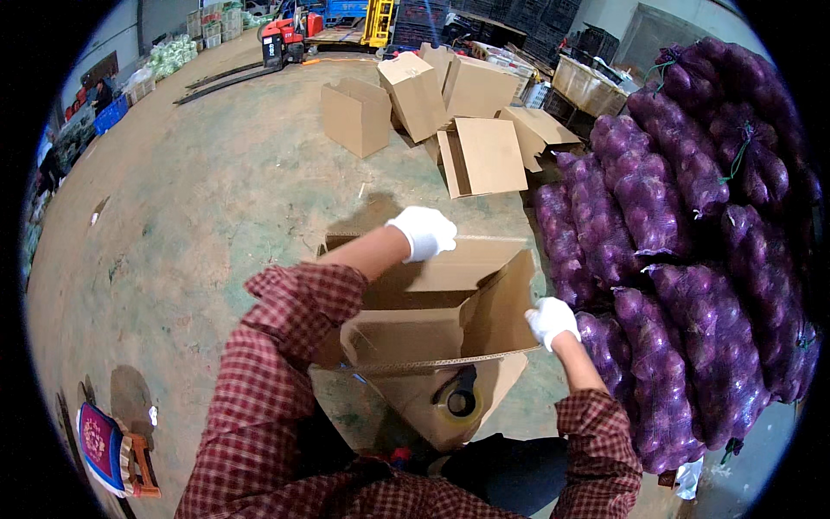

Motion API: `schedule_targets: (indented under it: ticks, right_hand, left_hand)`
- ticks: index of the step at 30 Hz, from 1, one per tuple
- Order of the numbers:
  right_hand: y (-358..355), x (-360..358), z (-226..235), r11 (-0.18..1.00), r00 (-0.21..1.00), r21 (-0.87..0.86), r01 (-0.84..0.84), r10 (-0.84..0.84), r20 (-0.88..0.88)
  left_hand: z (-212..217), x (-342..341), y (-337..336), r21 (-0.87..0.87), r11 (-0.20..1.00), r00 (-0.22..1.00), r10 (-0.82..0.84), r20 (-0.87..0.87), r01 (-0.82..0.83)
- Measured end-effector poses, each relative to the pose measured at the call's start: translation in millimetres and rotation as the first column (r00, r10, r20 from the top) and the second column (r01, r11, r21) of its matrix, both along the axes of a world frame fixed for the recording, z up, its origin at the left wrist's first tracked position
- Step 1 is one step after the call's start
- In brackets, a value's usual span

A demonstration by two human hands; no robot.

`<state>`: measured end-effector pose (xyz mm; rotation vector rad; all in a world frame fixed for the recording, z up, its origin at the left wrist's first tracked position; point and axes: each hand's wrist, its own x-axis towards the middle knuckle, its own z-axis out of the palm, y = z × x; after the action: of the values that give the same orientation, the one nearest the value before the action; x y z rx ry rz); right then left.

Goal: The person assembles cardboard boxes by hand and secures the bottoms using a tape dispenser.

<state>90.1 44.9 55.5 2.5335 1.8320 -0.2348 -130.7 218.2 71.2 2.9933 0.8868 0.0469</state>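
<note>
An open cardboard box (406,337) stands on the floor before me, its top facing up and its inside showing no contents. My right hand (553,322), in a white glove, grips the box at its right edge. Over the far edge is my left hand (424,233), also white-gloved, with its fingers curled closed. What those fingers hold, if anything, is hidden. A tape dispenser with a roll of tape (458,400) lies on a flat piece of cardboard (497,381) between the box and my legs.
Purple mesh sacks of onions (644,190) are piled along the right. Several opened cardboard boxes (484,156) lie beyond my box. Farther back stand a red pallet truck (281,43) and crates (419,22). A small stool with a cushion (102,445) sits at lower left.
</note>
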Motion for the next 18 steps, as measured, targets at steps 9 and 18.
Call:
schedule_targets:
  ticks: [9,18]
  right_hand:
    - [25,-13,-7,0.997,0.997,-0.056,0.050,-0.047,0.068]
    - [34,-3,8,0.981,0.991,-0.194,0.019,0.006,0.130]
  left_hand:
    - [21,-121,-53,0.076,0.720,0.712,0.656,0.250,-0.690]
    - [-35,-172,-28,-0.806,0.384,0.762,0.636,-0.121,-0.450]
